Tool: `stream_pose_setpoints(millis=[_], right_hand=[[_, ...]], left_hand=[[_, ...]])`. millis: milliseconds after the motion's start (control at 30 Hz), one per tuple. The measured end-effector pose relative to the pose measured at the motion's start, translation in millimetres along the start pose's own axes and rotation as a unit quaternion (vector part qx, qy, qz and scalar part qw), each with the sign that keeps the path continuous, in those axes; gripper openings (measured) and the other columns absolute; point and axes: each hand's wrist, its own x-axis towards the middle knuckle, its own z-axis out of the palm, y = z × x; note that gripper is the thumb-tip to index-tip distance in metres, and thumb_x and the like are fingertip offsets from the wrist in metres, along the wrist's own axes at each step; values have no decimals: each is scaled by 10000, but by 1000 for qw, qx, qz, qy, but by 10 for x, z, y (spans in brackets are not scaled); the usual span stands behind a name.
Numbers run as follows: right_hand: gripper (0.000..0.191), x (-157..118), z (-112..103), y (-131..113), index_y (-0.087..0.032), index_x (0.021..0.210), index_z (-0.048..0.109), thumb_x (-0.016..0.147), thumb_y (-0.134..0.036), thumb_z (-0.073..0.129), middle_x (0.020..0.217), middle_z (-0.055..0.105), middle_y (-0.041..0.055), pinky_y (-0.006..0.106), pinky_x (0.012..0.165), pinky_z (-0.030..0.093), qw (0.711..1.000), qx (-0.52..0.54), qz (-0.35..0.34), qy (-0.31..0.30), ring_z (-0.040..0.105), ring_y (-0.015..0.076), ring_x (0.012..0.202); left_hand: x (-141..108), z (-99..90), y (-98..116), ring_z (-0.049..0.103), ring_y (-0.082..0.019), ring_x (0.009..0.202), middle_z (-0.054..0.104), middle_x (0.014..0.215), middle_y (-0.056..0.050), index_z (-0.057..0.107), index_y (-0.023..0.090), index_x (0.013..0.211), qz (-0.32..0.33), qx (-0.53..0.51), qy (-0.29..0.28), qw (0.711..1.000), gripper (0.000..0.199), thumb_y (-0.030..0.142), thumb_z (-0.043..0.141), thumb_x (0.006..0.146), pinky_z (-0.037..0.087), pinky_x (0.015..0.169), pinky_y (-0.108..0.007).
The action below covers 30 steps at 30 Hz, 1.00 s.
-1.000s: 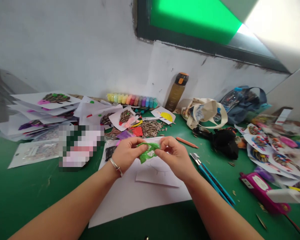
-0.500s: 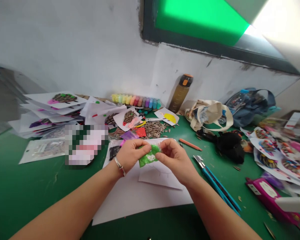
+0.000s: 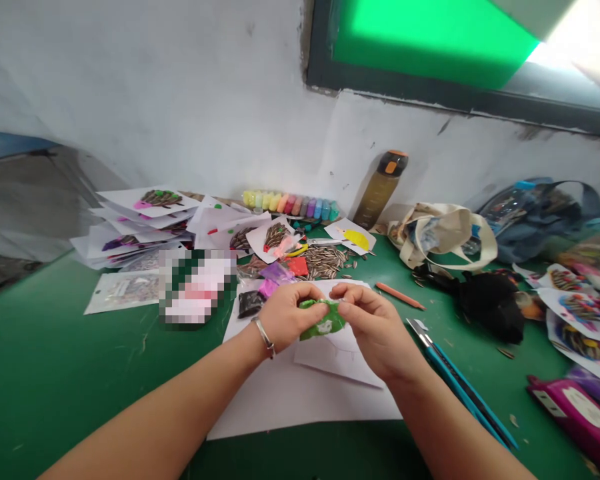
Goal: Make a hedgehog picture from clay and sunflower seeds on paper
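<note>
A lump of green modelling clay [image 3: 324,320] with a white patch is pinched between my left hand [image 3: 290,317] and my right hand [image 3: 375,330]. Both hands hold it by the fingertips, a little above a large white paper sheet [image 3: 300,397]. Under my right hand lies a smaller paper [image 3: 337,360] with a faint pencil outline. My left wrist wears a silver bangle [image 3: 264,336]. The fingers hide part of the clay.
A blue craft knife [image 3: 460,383] lies right of the paper, with an orange pencil [image 3: 400,295] beyond it. Loose sunflower seeds [image 3: 325,262], a row of coloured clay packs [image 3: 290,203], seed-decorated papers [image 3: 145,227] and a black cloth [image 3: 490,307] cover the green table [image 3: 80,360].
The whole scene has shifted right in view as my head turned. The green clay now looks flatter and wider between my fingers, and both hands still hold it.
</note>
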Motion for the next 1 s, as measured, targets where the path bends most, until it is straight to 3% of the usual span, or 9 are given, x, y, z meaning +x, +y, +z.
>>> stream_pose_setpoints(millis=[200, 367, 533, 733, 1000], right_hand=[[91, 22, -14, 27, -238, 791, 689, 737, -289, 741, 1116, 612, 34, 352, 856, 439, 999, -28, -20, 22, 530, 227, 1053], [305, 13, 7, 3, -263, 1019, 659, 730, -279, 752, 996, 645, 21, 343, 809, 465, 999, -11, 21, -47, 578, 189, 909], [243, -5, 44, -39, -240, 918, 579, 729, -189, 723, 818, 579, -29, 256, 683, 431, 998, -15, 26, -62, 532, 124, 752], [198, 4, 45, -40, -225, 836, 557, 716, -153, 697, 785, 552, -43, 243, 642, 393, 999, -36, 13, -29, 496, 113, 709], [240, 35, 24, -18, -185, 956, 678, 718, -196, 701, 851, 612, 14, 299, 717, 414, 995, -63, 34, -64, 536, 148, 776]], left_hand=[[15, -20, -16, 446, -96, 551, 540, 609, 17, 619, 149, 677, -4, -31, -7, 999, 226, 368, 651, 721, 359, 489, -209], [27, -36, -9, 410, -89, 546, 500, 582, 24, 594, 146, 623, -10, -48, 10, 999, 332, 450, 640, 749, 346, 495, -212], [46, -16, -74, 339, -79, 514, 397, 547, 39, 522, 148, 568, -2, -91, -1, 996, 474, 562, 563, 794, 277, 461, -211], [45, -20, -63, 460, -98, 589, 553, 639, 10, 636, 141, 687, -2, -108, -13, 994, 247, 380, 669, 741, 385, 562, -226], [31, -14, -19, 471, -111, 578, 567, 611, 8, 629, 154, 644, 17, -41, 59, 997, 259, 386, 609, 758, 388, 557, -238]])
